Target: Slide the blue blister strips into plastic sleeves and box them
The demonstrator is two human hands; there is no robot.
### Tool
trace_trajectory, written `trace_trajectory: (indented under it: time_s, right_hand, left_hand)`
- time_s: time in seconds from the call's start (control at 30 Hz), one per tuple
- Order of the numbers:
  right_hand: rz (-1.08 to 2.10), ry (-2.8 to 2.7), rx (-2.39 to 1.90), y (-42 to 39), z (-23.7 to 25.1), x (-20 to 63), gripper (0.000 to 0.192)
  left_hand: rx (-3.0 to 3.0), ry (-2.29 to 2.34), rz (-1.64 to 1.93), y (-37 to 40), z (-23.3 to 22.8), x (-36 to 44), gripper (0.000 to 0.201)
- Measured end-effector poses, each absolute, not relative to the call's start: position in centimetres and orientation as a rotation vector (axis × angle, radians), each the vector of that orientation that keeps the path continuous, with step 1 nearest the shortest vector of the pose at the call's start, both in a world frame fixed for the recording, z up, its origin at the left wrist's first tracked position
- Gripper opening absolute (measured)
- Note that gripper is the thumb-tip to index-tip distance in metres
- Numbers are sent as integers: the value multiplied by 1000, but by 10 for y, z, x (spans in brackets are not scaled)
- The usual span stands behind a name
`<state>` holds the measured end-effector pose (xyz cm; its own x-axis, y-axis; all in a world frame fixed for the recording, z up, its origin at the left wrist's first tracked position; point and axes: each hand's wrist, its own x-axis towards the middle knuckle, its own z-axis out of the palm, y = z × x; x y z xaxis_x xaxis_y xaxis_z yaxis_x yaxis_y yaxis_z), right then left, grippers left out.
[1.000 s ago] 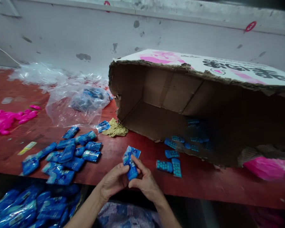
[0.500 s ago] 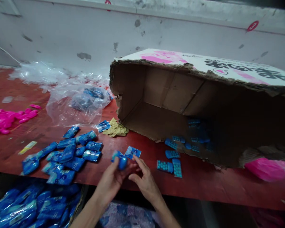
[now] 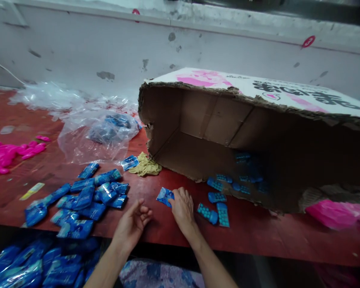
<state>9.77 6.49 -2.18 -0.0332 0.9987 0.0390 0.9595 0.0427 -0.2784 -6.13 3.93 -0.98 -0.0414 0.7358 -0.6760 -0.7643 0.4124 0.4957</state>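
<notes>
My right hand (image 3: 182, 206) is closed over the right edge of a flat blue printed packet (image 3: 163, 196) lying on the red table; its thumb presses there and the fingertips are partly hidden. To its left, my left hand (image 3: 135, 222) hovers near the table's front edge, palm inward, fingers loosely curled and apart, holding nothing. Beside that hand lies a pile of filled, shiny blue packets (image 3: 85, 196). Right of my right hand are small clear-and-blue pieces with rows of turquoise beads (image 3: 223, 214), some running into the open box.
A large torn carton (image 3: 198, 150) lies on its side, opening toward me. Behind the pile are a clear plastic bag (image 3: 78, 138) and a yellow-green cloth (image 3: 145, 165). Pink pieces (image 3: 6, 156) lie at left, a pink bag (image 3: 333, 214) at right. More blue packets (image 3: 57, 264) fill a container below.
The blue packet in my left hand has gone onto the pile, and that hand is now empty, lower and further left. My right hand has moved onto the flat blue packet.
</notes>
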Motion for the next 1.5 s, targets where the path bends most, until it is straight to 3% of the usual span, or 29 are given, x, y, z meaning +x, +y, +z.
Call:
trace_trajectory:
  time_s: [0.17,0.33,0.6,0.73,0.9,1.2,1.33,1.5]
  right_hand:
    - [227,-2120,-2014,71,-29,94,15]
    - [209,-2169,-1976,69,-31,102,20]
    - [192,-2220,-1841,96,0,81,15]
    - [256,-2255,-1720,141,8,43,36]
    - [356,-2297,-1686,177,-5,22,17]
    - [380,-2232,-1785,94,-8,104,19]
    - [253,-2156,-1832,64,-28,105,12]
    - [99,-2136,-1844,67,-41,97,20]
  left_hand:
    - [78,1102,1102,30,-20,-41,6]
    - [215,1133,1064,29,-21,-32,16]
    - [992,1421,1341,66,-14,-62,22]
    - [918,1421,1383,80,-8,-75,25]
    - [856,1410,1304,68,-21,-74,28]
    - [686,1405,1248,47,-30,-55,29]
    - [670,1376,1230,47,-30,-48,29]
    - [608,1348,1179,40,-28,-45,33]
